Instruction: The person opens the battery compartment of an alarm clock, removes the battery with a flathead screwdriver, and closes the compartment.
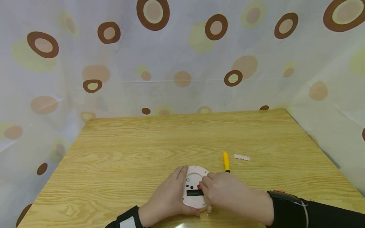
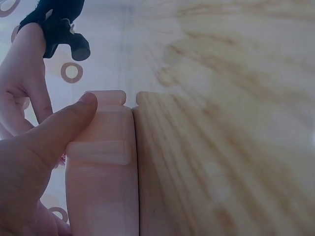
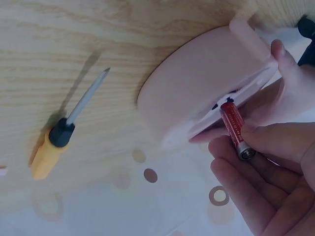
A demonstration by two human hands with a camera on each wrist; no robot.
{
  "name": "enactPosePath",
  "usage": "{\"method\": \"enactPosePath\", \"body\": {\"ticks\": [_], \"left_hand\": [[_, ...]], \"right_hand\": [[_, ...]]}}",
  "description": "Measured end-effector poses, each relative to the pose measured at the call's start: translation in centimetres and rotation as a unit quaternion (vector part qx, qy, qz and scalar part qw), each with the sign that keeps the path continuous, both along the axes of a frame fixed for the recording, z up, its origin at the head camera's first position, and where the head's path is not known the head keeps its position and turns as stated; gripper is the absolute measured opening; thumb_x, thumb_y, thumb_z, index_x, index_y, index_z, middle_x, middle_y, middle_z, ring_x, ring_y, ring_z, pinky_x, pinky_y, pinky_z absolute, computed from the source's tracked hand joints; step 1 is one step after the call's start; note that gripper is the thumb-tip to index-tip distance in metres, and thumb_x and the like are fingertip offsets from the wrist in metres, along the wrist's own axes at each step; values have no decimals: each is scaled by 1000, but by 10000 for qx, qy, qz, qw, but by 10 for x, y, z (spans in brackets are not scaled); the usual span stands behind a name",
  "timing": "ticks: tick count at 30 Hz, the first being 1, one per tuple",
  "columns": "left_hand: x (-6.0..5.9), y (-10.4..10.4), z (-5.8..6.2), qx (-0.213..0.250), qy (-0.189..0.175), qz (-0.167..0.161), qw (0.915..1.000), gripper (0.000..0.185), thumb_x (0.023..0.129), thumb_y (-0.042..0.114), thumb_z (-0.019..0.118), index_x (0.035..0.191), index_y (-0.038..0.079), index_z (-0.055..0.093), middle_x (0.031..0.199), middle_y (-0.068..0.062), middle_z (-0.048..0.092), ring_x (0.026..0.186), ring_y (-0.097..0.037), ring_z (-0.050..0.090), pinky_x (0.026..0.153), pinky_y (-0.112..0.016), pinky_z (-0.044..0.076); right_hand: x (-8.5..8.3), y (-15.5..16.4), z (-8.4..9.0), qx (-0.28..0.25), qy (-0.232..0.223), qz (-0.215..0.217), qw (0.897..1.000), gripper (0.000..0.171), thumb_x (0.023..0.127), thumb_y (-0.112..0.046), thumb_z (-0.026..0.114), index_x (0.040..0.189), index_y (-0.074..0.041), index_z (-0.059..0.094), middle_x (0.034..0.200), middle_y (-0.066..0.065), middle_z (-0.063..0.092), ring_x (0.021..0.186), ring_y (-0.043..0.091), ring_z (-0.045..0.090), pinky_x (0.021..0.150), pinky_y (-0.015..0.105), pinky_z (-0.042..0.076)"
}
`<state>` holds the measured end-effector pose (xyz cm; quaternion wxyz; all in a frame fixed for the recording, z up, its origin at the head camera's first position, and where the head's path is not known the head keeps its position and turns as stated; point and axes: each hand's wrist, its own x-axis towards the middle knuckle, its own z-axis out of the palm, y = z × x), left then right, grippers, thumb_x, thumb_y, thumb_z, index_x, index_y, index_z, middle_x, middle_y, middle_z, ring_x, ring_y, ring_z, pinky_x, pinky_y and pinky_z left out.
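Observation:
A pale pink round device (image 1: 195,200) lies with its back facing up, showing a dark battery compartment (image 1: 194,193) and speaker holes. My left hand (image 1: 168,195) grips it from the left side, its thumb on the near edge and its fingers around the far edge. Between thumb and fingers, my right hand (image 1: 225,189) pinches a red battery (image 3: 232,123) just over the device's back. In the right wrist view the battery is tilted, one metal end towards the camera. How much of the compartment lies under the right hand cannot be seen.
A screwdriver (image 1: 226,161) with a yellow and black handle lies beyond the right hand. Right of it is a small pale strip (image 1: 241,157), perhaps a cover. The wooden table (image 1: 137,142) is bordered by a dotted curtain (image 1: 165,57).

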<state>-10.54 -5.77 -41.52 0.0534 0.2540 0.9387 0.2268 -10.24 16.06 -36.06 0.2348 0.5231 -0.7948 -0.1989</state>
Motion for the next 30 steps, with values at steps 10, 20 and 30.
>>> {"method": "enactPosePath", "body": {"ticks": [10,20,30], "left_hand": [[0,0,0,-17,-66,13,10000,138,60,69,96,160,-3,36,158,-16,50,138,-29,58,114,-45,53],[0,0,1,-42,-32,14,10000,138,60,69,96,160,-4,37,157,-16,51,138,-29,58,113,-44,54],[0,0,1,-65,-91,36,9999,139,60,71,95,161,-3,35,159,-17,50,140,-30,57,114,-46,53]], "right_hand": [[-6,10,16,-139,-104,-289,9994,31,77,-15,92,107,-13,82,93,-3,75,80,8,66,72,18,59],[-18,25,18,-225,-304,-743,9965,32,77,-8,93,107,-10,80,92,1,74,83,14,69,69,22,60],[-37,47,11,-382,-488,-1441,9876,31,75,-4,95,101,-6,79,90,5,73,80,17,70,64,24,60]]}}
